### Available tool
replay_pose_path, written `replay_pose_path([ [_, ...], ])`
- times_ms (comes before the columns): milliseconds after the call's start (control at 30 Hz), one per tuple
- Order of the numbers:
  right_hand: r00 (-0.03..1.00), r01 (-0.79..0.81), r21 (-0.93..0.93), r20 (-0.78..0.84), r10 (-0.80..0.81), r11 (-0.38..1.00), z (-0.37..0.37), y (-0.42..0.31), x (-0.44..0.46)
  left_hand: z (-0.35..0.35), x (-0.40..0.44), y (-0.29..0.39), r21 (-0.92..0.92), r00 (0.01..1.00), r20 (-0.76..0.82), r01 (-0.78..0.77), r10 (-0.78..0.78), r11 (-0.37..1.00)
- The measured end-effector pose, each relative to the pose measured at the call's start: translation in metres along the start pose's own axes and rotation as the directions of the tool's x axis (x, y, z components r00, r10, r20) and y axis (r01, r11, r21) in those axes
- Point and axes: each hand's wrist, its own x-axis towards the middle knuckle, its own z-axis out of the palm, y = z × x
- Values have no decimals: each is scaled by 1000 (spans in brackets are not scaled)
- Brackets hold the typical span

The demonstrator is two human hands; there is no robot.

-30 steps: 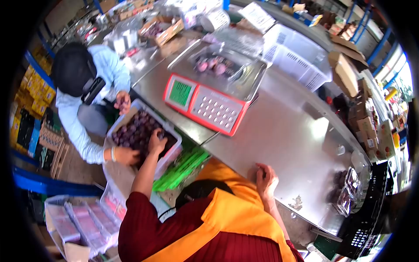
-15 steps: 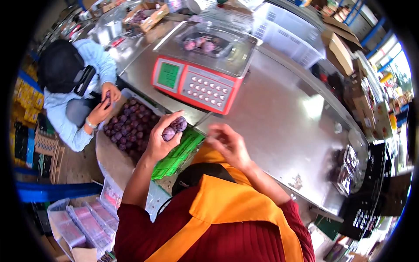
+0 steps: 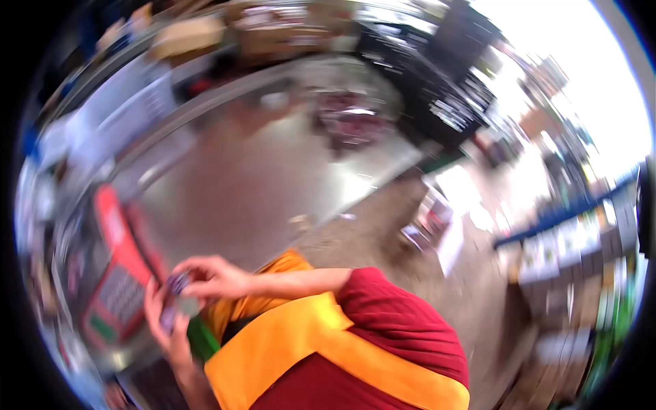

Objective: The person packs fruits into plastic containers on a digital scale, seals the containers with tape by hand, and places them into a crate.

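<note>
The view is smeared by motion. At the lower left, my left hand is wrapped round a purple plum. My right hand pinches a darker plum just above it, the two hands close together. Beside them stands the red scale, its keypad and green display facing the hands. Dark fruit in clear packs lies at the far end of the steel table.
White crates stand along the table's far left edge, with cardboard boxes behind. A black crate is beyond the packs. Right of the table, a box is on the floor; stacked boxes line the right.
The view has swung to the right, putting the scale at lower left and the co-worker and plum crate largely out of view. My right hand has joined my left and now holds a plum.
</note>
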Motion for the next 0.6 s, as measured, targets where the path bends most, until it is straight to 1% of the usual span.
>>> replay_pose_path([
  [33,996,50,84,-77,-43,995,-6,-4,-9,1,5,-13,-92,997,63,53,-47,994],
  [67,981,118,92,-167,-102,989,-21,-6,-16,2,19,-27,-184,988,130,110,-87,977],
  [100,968,152,30,-208,-143,988,-33,-4,-20,3,29,-38,-250,975,183,170,-125,953],
  [133,949,143,-24,-282,-143,990,-29,-21,-37,-3,36,-47,-304,958,247,217,-143,928],
  [167,927,161,-14,-341,-156,987,-28,-23,-45,11,32,-16,-326,950,227,280,-213,903],
  [233,872,189,-67,-447,-199,980,-53,-18,-66,16,52,-39,-406,886,331,444,-325,799],
  [267,850,176,-58,-495,-181,983,-57,-18,-78,14,57,-49,-440,847,375,520,-376,732],
  [300,826,162,-47,-541,-161,986,-59,-21,-91,26,59,-43,-465,852,380,512,-360,722],
  [333,806,167,7,-577,-132,986,-64,-15,-98,43,59,-33,-492,858,382,503,-343,711],
  [367,791,181,10,-595,-140,983,-69,-9,-105,53,58,-28,-521,866,379,492,-327,698],
  [400,781,195,15,-608,-146,981,-72,-6,-112,55,62,-37,-516,863,381,496,-331,698],
  [433,775,206,22,-615,-150,978,-75,-4,-116,59,63,-39,-509,852,415,507,-318,695],
  [467,769,245,-14,-605,-203,969,-80,0,-119,62,63,-40,-503,843,442,515,-306,694],
  [500,746,272,-114,-602,-284,956,-81,-3,-123,64,63,-43,-496,835,465,520,-293,695],
  [533,734,266,-127,-616,-286,956,-80,-10,-127,62,72,-53,-446,795,588,469,-145,762],
  [567,718,261,-141,-633,-289,955,-78,-16,-131,59,65,-65,-435,847,477,459,-233,775],
  [600,707,264,-137,-646,-288,955,-78,-21,-135,58,64,-68,-414,854,460,448,-243,792],
])
